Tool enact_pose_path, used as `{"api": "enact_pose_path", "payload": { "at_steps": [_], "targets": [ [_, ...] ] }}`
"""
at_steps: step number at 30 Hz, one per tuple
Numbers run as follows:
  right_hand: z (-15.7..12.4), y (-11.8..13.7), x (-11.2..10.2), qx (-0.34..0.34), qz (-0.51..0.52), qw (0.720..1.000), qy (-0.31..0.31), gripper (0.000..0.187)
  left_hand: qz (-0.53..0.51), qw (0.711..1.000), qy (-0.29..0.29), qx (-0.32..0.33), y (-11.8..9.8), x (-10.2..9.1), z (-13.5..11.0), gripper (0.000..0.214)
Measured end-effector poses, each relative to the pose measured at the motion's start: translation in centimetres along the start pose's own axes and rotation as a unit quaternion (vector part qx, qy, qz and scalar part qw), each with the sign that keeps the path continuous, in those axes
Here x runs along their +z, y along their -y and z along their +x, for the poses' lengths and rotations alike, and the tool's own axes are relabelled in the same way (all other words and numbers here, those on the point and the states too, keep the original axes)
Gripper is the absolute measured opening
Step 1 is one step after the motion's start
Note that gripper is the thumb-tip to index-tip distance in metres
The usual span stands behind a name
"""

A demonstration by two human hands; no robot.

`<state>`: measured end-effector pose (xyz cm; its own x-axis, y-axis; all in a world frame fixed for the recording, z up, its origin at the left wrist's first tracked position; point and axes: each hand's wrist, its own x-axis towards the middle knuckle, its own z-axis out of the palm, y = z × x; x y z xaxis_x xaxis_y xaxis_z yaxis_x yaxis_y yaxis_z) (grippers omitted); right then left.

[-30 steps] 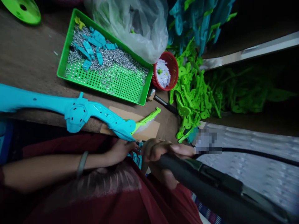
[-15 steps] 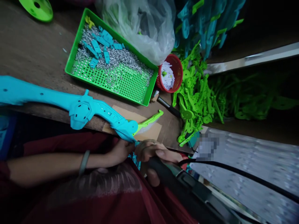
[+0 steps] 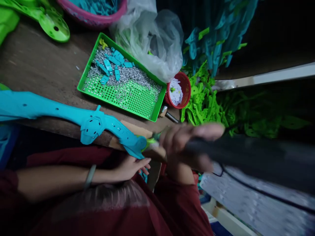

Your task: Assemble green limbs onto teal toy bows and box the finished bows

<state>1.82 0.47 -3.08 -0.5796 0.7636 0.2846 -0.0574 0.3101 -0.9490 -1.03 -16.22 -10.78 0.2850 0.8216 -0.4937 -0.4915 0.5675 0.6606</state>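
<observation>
A long cyan plastic bow body point(image 3: 73, 115) lies along the near edge of the wooden table point(image 3: 36, 65), with a green tip piece at its right end. My left hand point(image 3: 130, 165) rests just under that right end, fingers touching a small cyan part below the table edge. My right hand point(image 3: 189, 146) is raised and blurred, wrapped around the black handle of a power tool point(image 3: 248, 159) that stretches to the right, with its tip near the bow's green end. A brown cardboard pad point(image 3: 134, 129) lies under the bow's end.
A green perforated tray point(image 3: 123, 95) holds several small metal screws and cyan clips. Behind it are a clear plastic bag point(image 3: 152, 39), a small red basket point(image 3: 183, 90) of white pieces, heaps of green parts point(image 3: 209, 105) and cyan parts point(image 3: 211, 39), a pink basin point(image 3: 95, 16) and a green disc point(image 3: 54, 29).
My right hand has lifted the black tool from my lap up to the bow's green end. The view has tilted, bringing the pink basin into sight. My left hand has opened slightly.
</observation>
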Motion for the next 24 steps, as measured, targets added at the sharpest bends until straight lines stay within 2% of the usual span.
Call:
{"api": "enact_pose_path", "payload": {
  "at_steps": [2,3,4,7,10,12,14,16,18,21,24],
  "targets": [
    [4.6,-2.0,1.3,-0.109,0.062,0.987,-0.096,0.023,0.015,1.000,0.011,0.005,-0.3,-0.1,0.0,0.036],
    [6.5,-3.1,2.2,-0.137,0.084,0.976,-0.145,0.021,0.028,0.999,0.020,0.008,-0.4,-0.2,0.0,0.036],
    [8.0,-4.1,2.9,-0.140,0.092,0.973,-0.159,0.019,0.043,0.998,0.033,0.011,-0.7,-0.4,0.0,0.038],
    [10.0,-6.3,4.4,-0.103,0.070,0.981,-0.148,0.020,0.094,0.990,0.101,0.024,-1.9,-1.5,-0.3,0.037],
    [9.7,-7.0,4.3,-0.090,0.040,0.985,-0.141,0.024,0.138,0.971,0.182,0.074,-4.2,-3.0,-1.2,0.027],
    [9.3,-7.0,4.1,-0.082,0.032,0.986,-0.142,0.026,0.221,0.931,0.235,0.170,-6.2,-4.0,-2.0,0.022],
    [9.2,-7.1,4.0,-0.074,0.021,0.987,-0.140,0.028,0.344,0.858,0.258,0.281,-8.1,-4.8,-2.7,0.026],
    [9.4,-7.5,4.1,-0.069,0.004,0.988,-0.140,0.030,0.450,0.791,0.219,0.352,-9.3,-5.5,-3.2,0.029],
    [9.7,-7.7,4.3,-0.064,-0.003,0.988,-0.140,0.031,0.522,0.747,0.152,0.383,-9.5,-6.2,-3.5,0.033],
    [10.0,-6.9,4.5,-0.066,0.009,0.986,-0.153,0.031,0.585,0.696,0.078,0.410,-7.9,-7.2,-3.2,0.041],
    [8.4,-3.7,3.8,-0.081,0.032,0.976,-0.199,0.023,0.588,0.660,0.045,0.465,-6.0,-8.0,-2.4,0.042]
  ]
}}
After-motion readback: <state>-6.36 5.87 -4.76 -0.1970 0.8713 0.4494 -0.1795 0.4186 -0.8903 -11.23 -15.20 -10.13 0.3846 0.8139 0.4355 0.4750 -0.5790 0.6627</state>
